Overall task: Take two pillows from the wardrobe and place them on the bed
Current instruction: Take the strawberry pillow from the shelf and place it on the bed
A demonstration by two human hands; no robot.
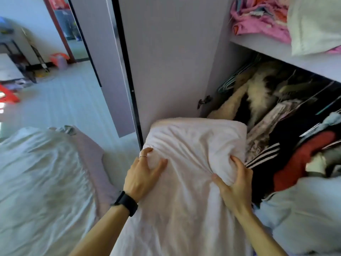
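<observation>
A large white pillow [191, 145] fills the middle of the view, held in front of the open wardrobe [169, 58]. My left hand [144, 172], with a ring and a black watch, grips its left side. My right hand [234, 183] pinches a fold on its right side. A second white pillow [313, 24] lies on the wardrobe's upper shelf at top right. The bed [36, 182], covered by a crumpled white sheet, is at lower left.
The open wardrobe door [118, 71] stands between me and the room. Hanging clothes [276, 111] and a red garment [299, 157] crowd the wardrobe below the shelf. Pink fabric [258, 17] lies on the shelf. A pale bundle [304, 215] sits at lower right.
</observation>
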